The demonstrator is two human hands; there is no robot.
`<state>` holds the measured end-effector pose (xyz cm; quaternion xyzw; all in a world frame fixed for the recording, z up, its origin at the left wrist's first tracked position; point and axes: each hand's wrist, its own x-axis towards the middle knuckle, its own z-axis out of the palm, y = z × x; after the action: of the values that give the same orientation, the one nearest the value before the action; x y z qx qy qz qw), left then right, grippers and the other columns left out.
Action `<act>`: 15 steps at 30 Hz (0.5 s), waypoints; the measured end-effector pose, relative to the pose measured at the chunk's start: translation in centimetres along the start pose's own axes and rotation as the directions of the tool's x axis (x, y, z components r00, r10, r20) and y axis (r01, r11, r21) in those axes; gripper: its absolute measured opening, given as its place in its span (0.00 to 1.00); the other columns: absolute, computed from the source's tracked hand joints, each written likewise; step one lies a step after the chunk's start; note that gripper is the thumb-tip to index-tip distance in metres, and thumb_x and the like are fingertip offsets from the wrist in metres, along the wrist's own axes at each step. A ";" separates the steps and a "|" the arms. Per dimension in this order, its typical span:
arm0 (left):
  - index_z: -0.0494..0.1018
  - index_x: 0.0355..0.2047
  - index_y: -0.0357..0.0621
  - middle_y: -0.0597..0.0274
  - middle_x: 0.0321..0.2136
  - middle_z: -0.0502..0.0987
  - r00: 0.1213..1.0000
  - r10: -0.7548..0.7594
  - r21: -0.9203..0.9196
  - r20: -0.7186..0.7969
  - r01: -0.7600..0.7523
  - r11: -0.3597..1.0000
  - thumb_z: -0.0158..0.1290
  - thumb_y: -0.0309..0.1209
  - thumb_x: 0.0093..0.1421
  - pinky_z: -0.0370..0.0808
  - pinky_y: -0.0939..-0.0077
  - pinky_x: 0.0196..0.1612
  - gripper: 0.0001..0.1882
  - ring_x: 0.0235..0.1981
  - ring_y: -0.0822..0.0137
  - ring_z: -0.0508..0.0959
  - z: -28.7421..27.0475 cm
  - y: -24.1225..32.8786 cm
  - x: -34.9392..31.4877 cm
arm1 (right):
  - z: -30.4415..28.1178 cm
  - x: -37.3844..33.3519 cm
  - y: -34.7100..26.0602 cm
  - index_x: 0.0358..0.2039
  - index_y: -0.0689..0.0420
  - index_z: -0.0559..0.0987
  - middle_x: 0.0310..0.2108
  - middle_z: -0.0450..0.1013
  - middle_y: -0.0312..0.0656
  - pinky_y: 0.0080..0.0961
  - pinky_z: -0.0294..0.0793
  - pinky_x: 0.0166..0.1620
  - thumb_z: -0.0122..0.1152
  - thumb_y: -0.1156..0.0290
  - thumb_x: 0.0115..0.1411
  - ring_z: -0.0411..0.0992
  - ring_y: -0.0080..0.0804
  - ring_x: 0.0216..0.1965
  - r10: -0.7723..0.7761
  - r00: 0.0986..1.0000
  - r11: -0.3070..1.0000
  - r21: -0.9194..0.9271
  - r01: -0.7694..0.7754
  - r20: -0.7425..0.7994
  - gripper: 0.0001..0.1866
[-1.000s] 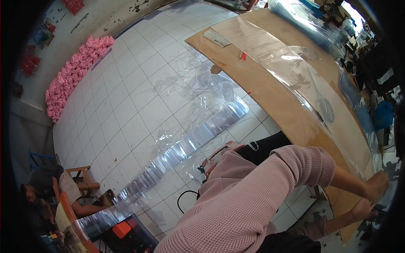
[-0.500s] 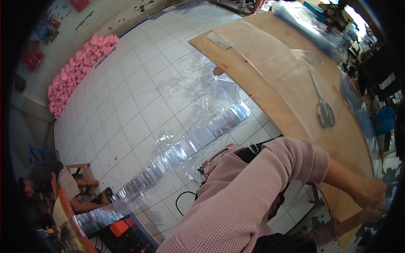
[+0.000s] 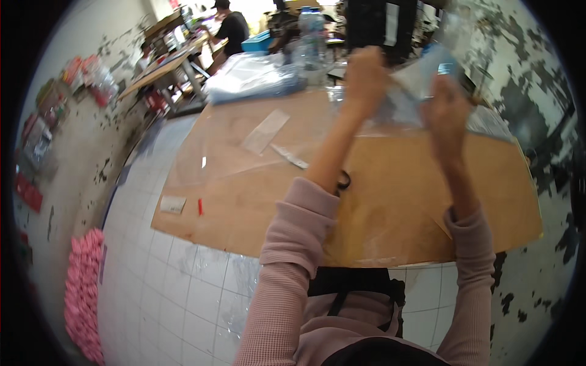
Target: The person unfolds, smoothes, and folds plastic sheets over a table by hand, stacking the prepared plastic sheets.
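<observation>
My left hand [image 3: 368, 79] is raised over the far side of a brown tabletop [image 3: 421, 201], fingers closed in a fist. To its right, my right hand [image 3: 448, 113] is also closed. Clear bluish plastic film [image 3: 415, 76] stretches between the two fists and both appear to grip it, though motion blurs the fingers. More film lies under the hands at the table's far edge. Scissors [image 3: 290, 157] rest on the table, partly hidden behind my left forearm. A thin transparent sheet [image 3: 213, 143] covers the table's left part, with a pale strip [image 3: 267, 131] on it.
A stack of folded clear plastic [image 3: 253, 79] sits at the far left of the table, near plastic bottles [image 3: 312, 39]. A small label [image 3: 173, 204] lies by the left edge. Pink bundles [image 3: 85, 293] line the wall. A person [image 3: 233, 29] sits farther back.
The view has swung round to face the table squarely. My hands, earlier close together at the table's right end, are now apart and raised with film between them.
</observation>
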<state>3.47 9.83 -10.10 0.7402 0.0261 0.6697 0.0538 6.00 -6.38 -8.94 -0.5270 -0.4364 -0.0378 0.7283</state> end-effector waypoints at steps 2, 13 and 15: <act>0.70 0.20 0.38 0.49 0.19 0.72 0.976 -0.205 0.208 0.071 0.187 0.960 0.48 0.25 0.40 0.67 0.63 0.27 0.05 0.23 0.52 0.72 -3.0 -4.1 -0.7 | 2.4 -3.1 -0.6 0.17 0.58 0.66 0.12 0.55 0.26 0.16 0.49 0.16 0.45 0.62 0.58 0.49 0.13 0.14 0.092 0.988 0.994 -0.069 -0.084 0.124 0.17; 0.69 0.15 0.41 0.56 0.18 0.71 0.913 0.302 0.847 -0.275 0.081 0.526 0.46 0.29 0.41 0.68 0.66 0.28 0.05 0.22 0.57 0.72 -26.6 -28.3 -3.8 | -2.3 -3.1 2.9 0.10 0.57 0.63 0.08 0.50 0.30 0.22 0.44 0.15 0.51 0.62 0.55 0.47 0.17 0.12 0.032 0.757 0.942 -0.274 0.196 0.652 0.20; 0.70 0.20 0.39 0.53 0.19 0.72 0.833 -0.113 0.837 -0.542 0.547 0.016 0.50 0.30 0.42 0.68 0.67 0.25 0.07 0.23 0.57 0.73 -42.1 -32.1 -6.8 | -8.4 -2.4 4.4 0.07 0.58 0.62 0.06 0.50 0.32 0.24 0.43 0.14 0.52 0.61 0.54 0.46 0.19 0.10 0.154 0.805 0.901 -0.415 0.123 0.573 0.23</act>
<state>-38.05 42.82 -16.43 0.4326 0.6449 0.5563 -0.2958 11.78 -12.11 -14.31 -0.6638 -0.6178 0.0390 0.4197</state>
